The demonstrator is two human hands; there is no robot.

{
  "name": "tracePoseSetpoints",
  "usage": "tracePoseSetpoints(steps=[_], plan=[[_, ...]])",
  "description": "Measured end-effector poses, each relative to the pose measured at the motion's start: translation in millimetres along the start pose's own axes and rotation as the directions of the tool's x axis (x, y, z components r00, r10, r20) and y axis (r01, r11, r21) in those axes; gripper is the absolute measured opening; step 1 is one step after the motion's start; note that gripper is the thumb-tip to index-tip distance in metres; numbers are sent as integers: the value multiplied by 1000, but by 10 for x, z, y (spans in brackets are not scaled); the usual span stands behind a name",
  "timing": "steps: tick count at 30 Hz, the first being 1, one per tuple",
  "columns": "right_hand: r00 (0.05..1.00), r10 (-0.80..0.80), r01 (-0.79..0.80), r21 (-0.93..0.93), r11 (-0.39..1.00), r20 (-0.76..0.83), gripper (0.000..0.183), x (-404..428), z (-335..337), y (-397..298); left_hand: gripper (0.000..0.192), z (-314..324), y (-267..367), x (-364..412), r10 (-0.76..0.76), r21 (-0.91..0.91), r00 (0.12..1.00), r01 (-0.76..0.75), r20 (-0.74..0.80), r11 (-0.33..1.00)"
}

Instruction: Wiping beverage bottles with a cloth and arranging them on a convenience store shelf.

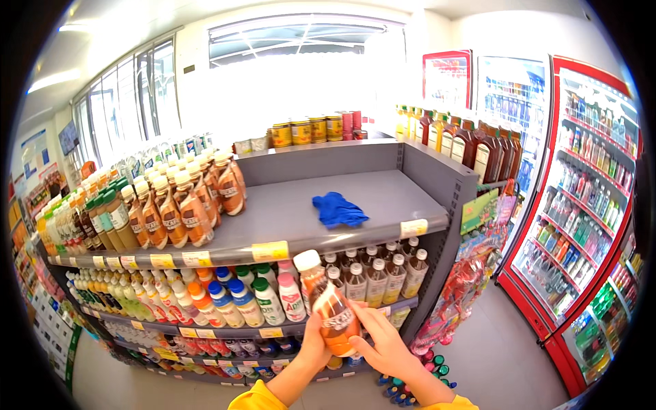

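Between my two hands is a brown Nescafé coffee bottle (335, 312) with a white cap, tilted with its top leaning left, in front of the shelf unit. My left hand (315, 343) grips its left side near the base. My right hand (379, 338) lies against its right side, fingers on the label and lower body. Beyond the bottle, a crumpled blue cloth (339, 210) lies on the grey top shelf (277, 205). Similar brown coffee bottles (169, 215) stand in rows at that shelf's left.
Lower shelves hold milk-drink bottles (266, 302) and clear white-capped bottles (379, 279). Yellow cans (300, 131) and dark juice bottles (464, 143) stand behind the top shelf. Packaged goods (451, 297) hang at the unit's right end. Red-framed drink coolers (579, 220) line the right; bottles (400, 392) stand on the floor.
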State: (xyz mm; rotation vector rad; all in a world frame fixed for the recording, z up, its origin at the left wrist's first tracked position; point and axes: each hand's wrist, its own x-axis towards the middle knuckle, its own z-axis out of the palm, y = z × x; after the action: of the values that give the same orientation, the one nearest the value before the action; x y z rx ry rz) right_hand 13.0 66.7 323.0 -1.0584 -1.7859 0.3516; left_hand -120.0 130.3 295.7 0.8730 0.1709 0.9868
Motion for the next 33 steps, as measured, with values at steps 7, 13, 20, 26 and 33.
tracePoseSetpoints(steps=[7,13,20,26,33], plan=[[955,-193,114,-322,940,-226,30,1148,111,-136,68,-747,740,46,89,38,994,-91,66,995],[951,60,-266,-706,656,-302,50,2272,14,560,68,-1033,1102,115,-17,27,992,14,124,1000],[890,434,-391,-725,567,-140,61,2606,130,892,67,-1266,1355,-28,-22,117,998,14,66,993],[957,240,-280,-727,627,-162,42,2598,102,941,69,-1252,1350,-17,12,102,997,-20,77,995],[878,-117,15,-218,976,-464,32,2189,144,-52,75,-1028,1228,60,31,60,995,-37,91,997]])
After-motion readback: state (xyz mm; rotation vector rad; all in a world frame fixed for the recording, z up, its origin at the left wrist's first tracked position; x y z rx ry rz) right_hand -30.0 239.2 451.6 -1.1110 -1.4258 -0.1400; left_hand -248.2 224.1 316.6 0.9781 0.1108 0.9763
